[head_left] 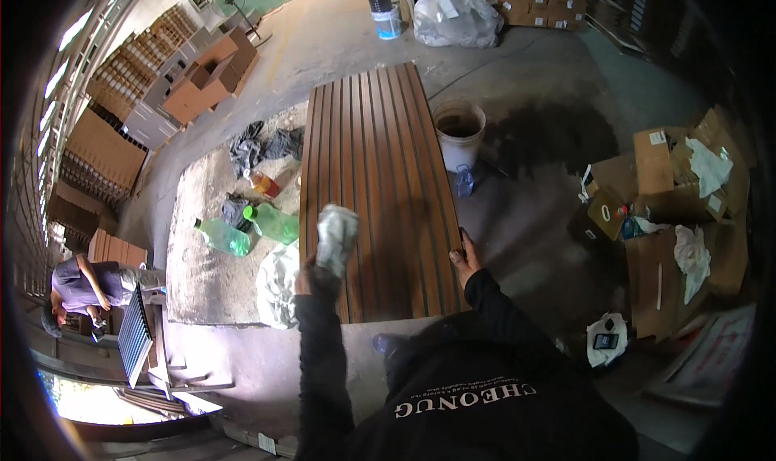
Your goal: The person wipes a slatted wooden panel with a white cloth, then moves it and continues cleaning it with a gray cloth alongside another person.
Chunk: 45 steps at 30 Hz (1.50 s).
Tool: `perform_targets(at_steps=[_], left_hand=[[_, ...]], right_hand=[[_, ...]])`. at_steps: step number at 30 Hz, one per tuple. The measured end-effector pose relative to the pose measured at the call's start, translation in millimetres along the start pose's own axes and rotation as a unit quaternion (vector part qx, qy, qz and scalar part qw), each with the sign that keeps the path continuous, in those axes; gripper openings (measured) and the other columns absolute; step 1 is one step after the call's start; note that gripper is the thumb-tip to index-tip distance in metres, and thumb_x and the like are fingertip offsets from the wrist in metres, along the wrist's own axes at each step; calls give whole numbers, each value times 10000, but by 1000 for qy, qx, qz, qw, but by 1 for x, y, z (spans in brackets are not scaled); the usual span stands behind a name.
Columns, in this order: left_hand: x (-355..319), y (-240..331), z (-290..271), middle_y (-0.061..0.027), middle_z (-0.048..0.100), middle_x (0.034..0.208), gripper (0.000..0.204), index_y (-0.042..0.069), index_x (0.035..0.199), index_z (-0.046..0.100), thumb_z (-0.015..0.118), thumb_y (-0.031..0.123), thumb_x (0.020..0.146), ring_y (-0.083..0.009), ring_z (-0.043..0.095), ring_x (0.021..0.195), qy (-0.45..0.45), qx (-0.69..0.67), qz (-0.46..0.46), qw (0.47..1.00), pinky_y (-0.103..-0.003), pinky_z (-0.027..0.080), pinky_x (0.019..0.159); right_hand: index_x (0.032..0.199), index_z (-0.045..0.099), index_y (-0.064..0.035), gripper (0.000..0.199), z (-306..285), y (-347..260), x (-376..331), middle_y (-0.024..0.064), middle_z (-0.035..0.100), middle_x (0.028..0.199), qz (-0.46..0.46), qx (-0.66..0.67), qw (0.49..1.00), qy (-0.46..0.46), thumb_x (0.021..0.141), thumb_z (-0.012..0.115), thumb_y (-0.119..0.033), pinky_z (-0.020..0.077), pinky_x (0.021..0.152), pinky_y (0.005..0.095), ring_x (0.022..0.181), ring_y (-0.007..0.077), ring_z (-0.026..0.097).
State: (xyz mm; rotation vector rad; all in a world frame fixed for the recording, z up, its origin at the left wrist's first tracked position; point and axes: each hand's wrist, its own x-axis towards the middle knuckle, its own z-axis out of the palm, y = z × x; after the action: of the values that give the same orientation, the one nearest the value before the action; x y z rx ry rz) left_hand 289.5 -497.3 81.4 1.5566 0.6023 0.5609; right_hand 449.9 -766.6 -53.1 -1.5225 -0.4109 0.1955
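Note:
A brown slatted wood panel (380,138) with dark grooves stretches out in front of me. Bunched in my left hand (317,282) is a white cloth (337,231), over the panel's near left part; whether it touches the surface I cannot tell. My right hand (466,261) grips the panel's right edge near its close end, with the thumb toward the face and the other fingers partly hidden. Another pale cloth (279,287) lies left of my left hand, close to two green-tinted plastic bottles (273,223) (224,237).
The panel lies across a stained pale board (210,287), which also carries a reddish bottle (263,184) and dark rags (250,147). A bucket (461,150) stands at the panel's right. Cardboard boxes (667,174) crowd the right. At left, another person (85,286) works beside a dark ribbed panel (135,337).

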Motion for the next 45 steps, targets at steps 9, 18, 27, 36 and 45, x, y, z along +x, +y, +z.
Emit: perform_targets(at_steps=[9,18,27,36,45], left_hand=[[-45,36,120,-177,523,1176,485,-37,1260,392,498,-18,788,-248,504,1113,-143,-152,83,974,-358,390,952],[-32,77,96,-15,487,670,266,-19,1071,547,427,67,850,-95,492,630,0,-41,112,993,-238,415,559],[-36,96,90,-23,431,752,28,34,901,469,460,30,874,-99,460,655,-82,-327,-41,941,-213,395,574],[11,85,78,10,423,585,122,62,928,554,512,172,894,-116,380,465,-206,-499,-81,838,-251,340,454],[37,80,77,-1,452,577,129,28,844,581,529,139,885,-117,419,486,-206,-437,-75,872,-254,364,465]], right_hand=[[1337,318,-34,640,7,-94,-2,193,359,1345,216,447,858,-132,843,594,-333,395,969,398,1148,333,474],[1165,505,12,359,18,-68,23,112,593,1046,204,320,925,15,824,542,-95,469,868,322,986,262,567],[1160,502,-23,504,39,-79,39,66,561,1089,28,399,916,-39,688,676,-59,445,903,339,1042,182,526],[1252,446,3,580,53,-164,43,97,523,1156,52,262,948,-173,726,657,-118,417,905,333,1061,190,500],[1334,277,-21,858,91,-158,63,118,428,1259,-61,314,943,-88,676,786,-234,349,1005,354,1202,199,402]])
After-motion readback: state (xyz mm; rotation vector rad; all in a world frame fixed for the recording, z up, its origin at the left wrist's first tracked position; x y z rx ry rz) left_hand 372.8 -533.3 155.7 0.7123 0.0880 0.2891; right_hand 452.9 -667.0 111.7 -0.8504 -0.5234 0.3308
